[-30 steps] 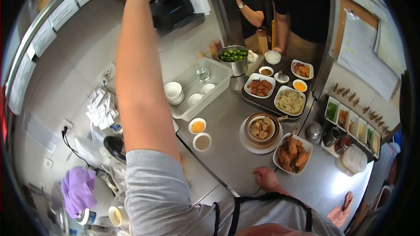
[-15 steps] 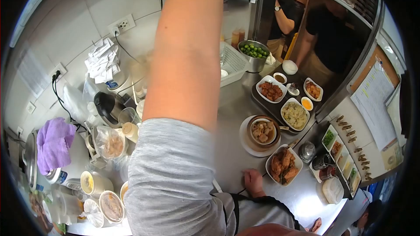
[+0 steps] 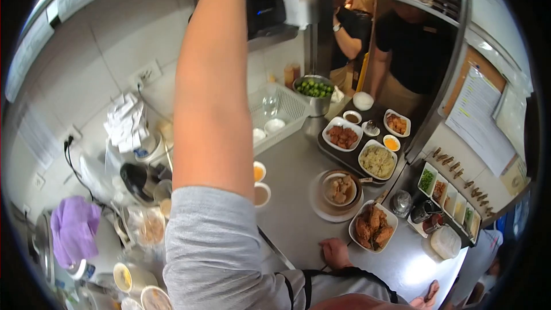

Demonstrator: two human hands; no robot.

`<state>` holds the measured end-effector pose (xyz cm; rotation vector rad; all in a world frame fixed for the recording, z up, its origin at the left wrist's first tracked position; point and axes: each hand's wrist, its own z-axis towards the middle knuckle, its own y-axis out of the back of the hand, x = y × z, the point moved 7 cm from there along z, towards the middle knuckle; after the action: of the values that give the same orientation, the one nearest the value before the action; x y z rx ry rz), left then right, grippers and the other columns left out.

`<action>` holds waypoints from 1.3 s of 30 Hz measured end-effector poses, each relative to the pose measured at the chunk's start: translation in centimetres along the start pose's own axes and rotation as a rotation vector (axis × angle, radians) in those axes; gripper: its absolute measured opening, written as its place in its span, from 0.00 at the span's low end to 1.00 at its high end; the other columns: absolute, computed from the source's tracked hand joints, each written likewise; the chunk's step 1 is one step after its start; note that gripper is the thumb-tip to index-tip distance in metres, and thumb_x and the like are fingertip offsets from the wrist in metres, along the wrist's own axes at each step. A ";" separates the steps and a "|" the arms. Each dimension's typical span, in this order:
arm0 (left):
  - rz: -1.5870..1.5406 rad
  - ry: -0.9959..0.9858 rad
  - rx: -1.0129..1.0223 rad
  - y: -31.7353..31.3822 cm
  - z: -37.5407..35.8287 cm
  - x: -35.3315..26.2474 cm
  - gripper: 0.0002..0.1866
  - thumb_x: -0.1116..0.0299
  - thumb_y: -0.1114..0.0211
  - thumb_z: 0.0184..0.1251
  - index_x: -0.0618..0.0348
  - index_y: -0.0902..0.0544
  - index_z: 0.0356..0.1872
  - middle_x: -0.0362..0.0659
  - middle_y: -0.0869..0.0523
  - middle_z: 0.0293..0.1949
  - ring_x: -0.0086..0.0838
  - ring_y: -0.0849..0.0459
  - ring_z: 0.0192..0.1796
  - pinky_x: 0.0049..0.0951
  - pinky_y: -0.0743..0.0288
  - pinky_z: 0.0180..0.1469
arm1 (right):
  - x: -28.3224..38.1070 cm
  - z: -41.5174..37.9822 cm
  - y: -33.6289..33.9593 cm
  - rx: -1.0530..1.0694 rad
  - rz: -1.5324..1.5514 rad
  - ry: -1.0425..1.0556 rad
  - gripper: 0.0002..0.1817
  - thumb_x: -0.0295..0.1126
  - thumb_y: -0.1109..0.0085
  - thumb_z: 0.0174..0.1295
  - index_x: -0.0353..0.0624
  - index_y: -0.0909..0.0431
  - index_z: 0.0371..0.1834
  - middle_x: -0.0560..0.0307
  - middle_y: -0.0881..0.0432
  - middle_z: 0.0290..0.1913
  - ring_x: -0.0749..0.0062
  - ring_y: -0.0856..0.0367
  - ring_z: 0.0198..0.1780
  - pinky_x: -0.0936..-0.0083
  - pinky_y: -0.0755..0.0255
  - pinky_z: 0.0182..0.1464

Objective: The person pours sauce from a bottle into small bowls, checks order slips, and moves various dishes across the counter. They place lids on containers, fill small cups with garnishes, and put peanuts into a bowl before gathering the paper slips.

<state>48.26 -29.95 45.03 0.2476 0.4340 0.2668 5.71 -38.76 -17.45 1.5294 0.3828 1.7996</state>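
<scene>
My left arm, in a grey sleeve, reaches up across the view; its hand is beyond the top edge. Low in the centre, my right hand [image 3: 336,252] rests on the steel counter with its fingers curled in and nothing visible in them. Close by stands a white bowl of browned meat pieces [image 3: 373,227]. A brown pot of stew [image 3: 340,189] sits on a round plate above it. Farther back, a dark tray [image 3: 331,150] bears dishes of red-brown pieces [image 3: 342,137], pale rice-like food [image 3: 377,159] and small sauce cups.
A dark device [image 3: 267,12] hangs at the top. A white basket [image 3: 290,116] and a pot of green fruit [image 3: 314,88] stand behind. Tubs and a purple cloth [image 3: 74,227] are left, garnish trays [image 3: 447,195] right. Two people stand beyond the opening. Fingers of unclear owner show lower right.
The view has shifted and tilted. My raised arm now lies farther left, uncovering two small cups, more of the basket and the dark device. My right hand remains on the counter.
</scene>
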 end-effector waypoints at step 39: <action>-0.591 0.638 0.670 -6.9 -59.1 -6.6 0.15 0.75 0.44 0.55 0.63 0.31 0.46 0.39 0.22 0.33 0.17 0.26 0.33 0.19 0.31 0.38 | 7.1 4.6 5.7 -0.046 0.873 -0.144 0.07 0.25 0.50 0.53 0.38 0.30 0.36 0.65 0.28 0.25 0.85 0.33 0.25 0.87 0.37 0.28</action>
<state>17.69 -27.92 -6.39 0.6769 1.2008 -0.4118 7.98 -38.82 -7.45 1.9429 -0.4777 2.2685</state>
